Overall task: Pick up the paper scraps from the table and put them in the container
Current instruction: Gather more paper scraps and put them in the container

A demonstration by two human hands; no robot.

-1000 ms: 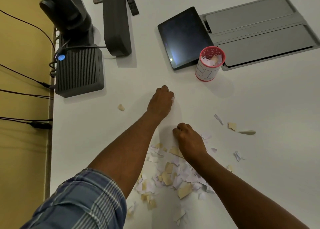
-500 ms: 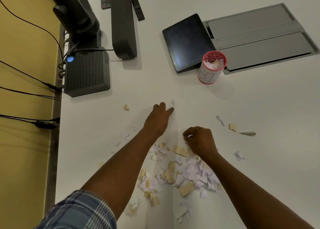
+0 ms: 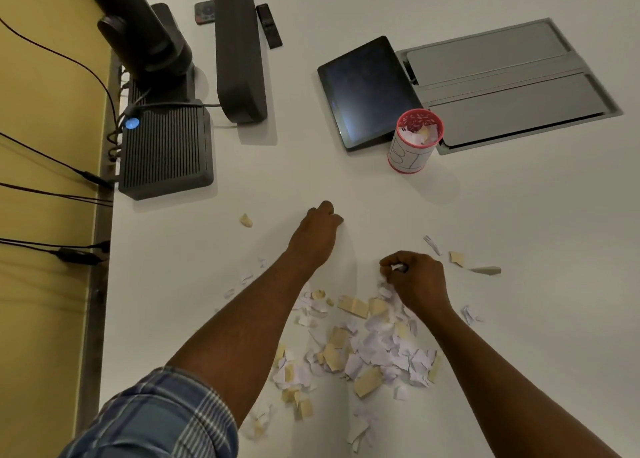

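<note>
Mid-gather, by the look of it. Left hand (image 3: 320,231) out on the table (image 3: 519,284) at 12 o'clock of the scrap pile (image 3: 363,347), fingers curled shut against the surface; cannot tell whether any paper sits inside, nothing showing at the fingertips. Right hand (image 3: 414,277) at the pile's 1 o'clock edge, fingers bunched tight around a white scrap (image 3: 397,268) that peeks out at the thumb side. Red-rimmed cup (image 3: 412,142) well apart at 12 o'clock of the right hand, upright, already part-filled with paper. To do this step well, probably: close fully on the pinch before lifting, carry each fist right over the rim, open only above the mouth, since light scraps would drift. Sweeping the pile into 1 heap first and taking bigger handfuls would likely save trips. Strays still out: 1 tan bit (image 3: 246,220) at 9 o'clock of the left hand, 3 pieces (image 3: 457,258) at 2 to 3 o'clock of the right hand, a white shred (image 3: 468,314) at 4 o'clock of it. Dark tablet (image 3: 363,90) touching or just beside the cup on its 10 o'clock side, grey floor-box lid (image 3: 512,83) just beyond; careless reach could tip the cup against either. Ribbed black box (image 3: 166,153), speaker bar (image 3: 239,49) and camera (image 3: 145,38) far at 10 o'clock, clear of the route. Path hands-to-cup open.
</note>
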